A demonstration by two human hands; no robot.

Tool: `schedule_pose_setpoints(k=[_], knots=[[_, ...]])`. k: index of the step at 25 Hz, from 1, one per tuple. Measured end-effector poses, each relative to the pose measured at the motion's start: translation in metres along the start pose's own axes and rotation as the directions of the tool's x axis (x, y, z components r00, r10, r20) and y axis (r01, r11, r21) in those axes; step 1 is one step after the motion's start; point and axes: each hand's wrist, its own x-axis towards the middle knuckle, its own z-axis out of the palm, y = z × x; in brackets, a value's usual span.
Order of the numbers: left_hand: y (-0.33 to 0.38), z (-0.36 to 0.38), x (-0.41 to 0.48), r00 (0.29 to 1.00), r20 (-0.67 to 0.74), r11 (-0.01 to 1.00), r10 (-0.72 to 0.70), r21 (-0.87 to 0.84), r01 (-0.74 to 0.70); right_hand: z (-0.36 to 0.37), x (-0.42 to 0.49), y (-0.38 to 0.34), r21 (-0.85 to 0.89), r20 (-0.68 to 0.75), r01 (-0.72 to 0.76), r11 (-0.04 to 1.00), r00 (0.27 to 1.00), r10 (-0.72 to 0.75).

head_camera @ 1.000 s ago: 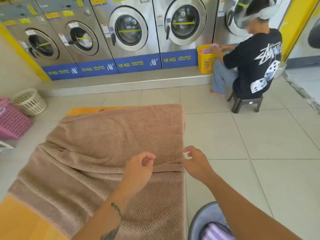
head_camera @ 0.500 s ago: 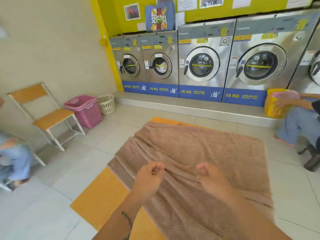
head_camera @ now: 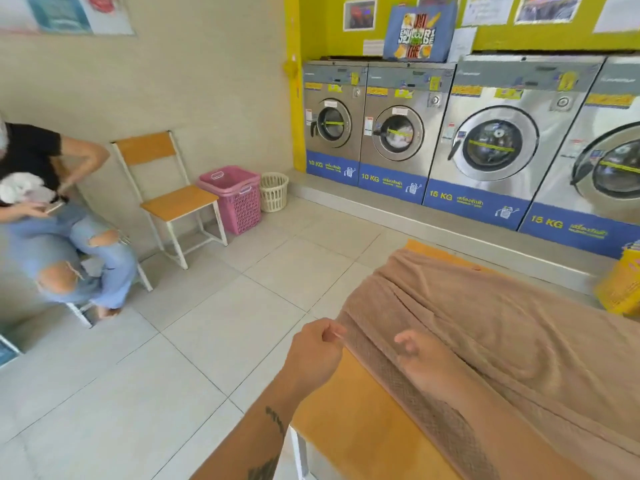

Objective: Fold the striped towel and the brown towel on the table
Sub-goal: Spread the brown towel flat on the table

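Firstly, left hand (head_camera: 317, 351): fingers curled, thumb to forefinger, pinching the brown towel's (head_camera: 485, 341) left edge.
Right hand (head_camera: 420, 363): blurred, fingers loosely bent over the towel; grip cannot be told.
Towel: spread rumpled across the orange table (head_camera: 363, 427), right of the left hand.
Writing: washing machines (head_camera: 485, 133) read "10 KG" and "15 KG".
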Motion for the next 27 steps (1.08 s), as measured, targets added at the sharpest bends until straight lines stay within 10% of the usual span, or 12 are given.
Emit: schedule_pose_setpoints(k=[15,27], knots=[[-0.055,0.023,0.145,0.981,0.192,0.952,0.028,0.294,-0.085,0.059,0.119,0.002,-0.196,0.161,-0.070,0.978,0.982,0.102],[-0.130,-0.027,0.168,0.771,0.621,0.761,0.140,0.431,-0.485,0.144,0.077,-0.046,-0.480,-0.059,-0.313,0.820,0.944,0.325]])
